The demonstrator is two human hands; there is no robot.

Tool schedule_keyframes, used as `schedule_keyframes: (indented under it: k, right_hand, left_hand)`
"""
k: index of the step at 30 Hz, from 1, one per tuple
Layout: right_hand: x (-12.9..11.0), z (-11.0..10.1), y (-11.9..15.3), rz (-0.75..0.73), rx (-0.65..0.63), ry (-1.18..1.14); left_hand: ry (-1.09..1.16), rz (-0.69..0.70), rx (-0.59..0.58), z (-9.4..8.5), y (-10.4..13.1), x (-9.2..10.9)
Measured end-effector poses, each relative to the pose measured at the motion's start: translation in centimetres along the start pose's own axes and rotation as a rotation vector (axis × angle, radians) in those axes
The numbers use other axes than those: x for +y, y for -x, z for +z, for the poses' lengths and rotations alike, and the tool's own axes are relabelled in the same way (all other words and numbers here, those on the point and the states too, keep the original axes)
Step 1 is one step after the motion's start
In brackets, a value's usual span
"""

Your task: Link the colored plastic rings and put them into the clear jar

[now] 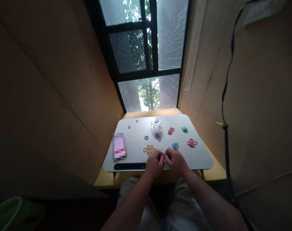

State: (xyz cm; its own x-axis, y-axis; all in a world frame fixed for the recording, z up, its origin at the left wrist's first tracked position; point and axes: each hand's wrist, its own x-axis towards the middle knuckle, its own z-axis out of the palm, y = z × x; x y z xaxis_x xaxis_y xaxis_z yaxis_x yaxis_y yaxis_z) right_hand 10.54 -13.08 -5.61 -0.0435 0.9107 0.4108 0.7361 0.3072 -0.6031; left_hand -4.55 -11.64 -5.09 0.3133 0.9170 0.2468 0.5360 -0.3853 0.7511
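Note:
Near the front edge of the white tabletop (pixel 136 144), my left hand (pixel 155 163) and my right hand (pixel 175 160) meet with fingers closed. Between the fingertips is a small greyish thing (pixel 164 154), too small to name, pinched from both sides. Yellow rings (pixel 149 149) lie just beyond my left hand, and a blue cluster of rings (pixel 175 146) lies beyond my right hand. Further back are purple rings (pixel 158 137), red rings (pixel 171 130), green rings (pixel 184 129) and pink rings (pixel 192 143). A clear round jar (pixel 156 127) stands behind the purple rings.
A pinkish, blurred-out packet (pixel 119 146) lies at the left of the tabletop. A black slot (pixel 129 166) runs along the front edge. Single rings (pixel 146 138) lie scattered at the left and centre. A dark cord (pixel 226 144) hangs at the right.

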Motion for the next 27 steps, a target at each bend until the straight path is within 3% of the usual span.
schedule_keyframes:
  k: [27]
  right_hand:
    - [0.37,0.42,-0.02,0.004,-0.011,-0.014]
  left_hand:
    - [0.073,-0.009,0.028,0.29,-0.20,-0.51]
